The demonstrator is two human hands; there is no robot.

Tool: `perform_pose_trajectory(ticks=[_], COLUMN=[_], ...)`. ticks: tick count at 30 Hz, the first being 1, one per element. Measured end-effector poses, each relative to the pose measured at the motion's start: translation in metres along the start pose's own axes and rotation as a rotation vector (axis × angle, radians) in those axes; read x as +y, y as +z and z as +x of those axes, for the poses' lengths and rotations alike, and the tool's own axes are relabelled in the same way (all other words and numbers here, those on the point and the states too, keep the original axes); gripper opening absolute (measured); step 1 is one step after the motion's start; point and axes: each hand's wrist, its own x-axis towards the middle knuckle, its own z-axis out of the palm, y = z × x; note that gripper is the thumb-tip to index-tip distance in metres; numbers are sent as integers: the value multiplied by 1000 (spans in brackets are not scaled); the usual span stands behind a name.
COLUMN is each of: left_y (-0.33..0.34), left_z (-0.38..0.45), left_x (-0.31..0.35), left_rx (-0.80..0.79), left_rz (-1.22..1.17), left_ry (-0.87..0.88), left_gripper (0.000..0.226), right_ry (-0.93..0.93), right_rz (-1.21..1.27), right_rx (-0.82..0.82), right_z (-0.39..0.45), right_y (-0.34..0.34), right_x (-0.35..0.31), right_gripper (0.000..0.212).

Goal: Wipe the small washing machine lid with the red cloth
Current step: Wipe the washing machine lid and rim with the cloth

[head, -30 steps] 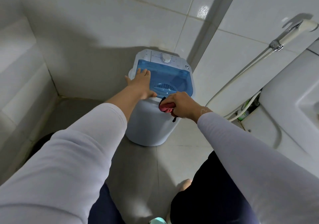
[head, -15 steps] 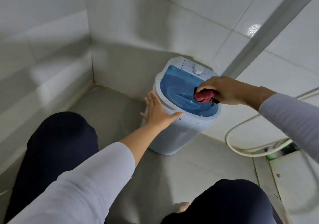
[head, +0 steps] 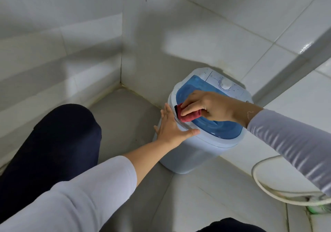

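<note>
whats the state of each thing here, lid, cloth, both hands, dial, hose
blue lid: shut, flat on the washing machine
red cloth: bunched, pressed on the lid's left edge
right hand: gripping the cloth
left hand: open, flat against the machine's rim and side
dial: setting unreadable
hose: looped loose on the floor

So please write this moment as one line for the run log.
phase: wiping | right hand: pressing folded red cloth on translucent blue plastic lid | left hand: flat, bracing small white washing machine
</note>
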Motion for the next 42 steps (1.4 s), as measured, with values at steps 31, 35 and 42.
perform_pose_trajectory(ticks=[31, 35, 42], left_y=[7, 8, 5], left_z=[3, 2, -2], left_x=[-8, -9, -5], left_rx=[37, 38, -3], left_rz=[-60, -63, -25], left_ry=[36, 48, 12], left_gripper=[131, 132, 134], right_ry=[44, 52, 127], right_rz=[47, 18, 21], right_rx=[-57, -5, 95], right_z=[35, 52, 77], right_y=[9, 8, 8], right_x=[12, 19, 35], right_gripper=[44, 39, 36])
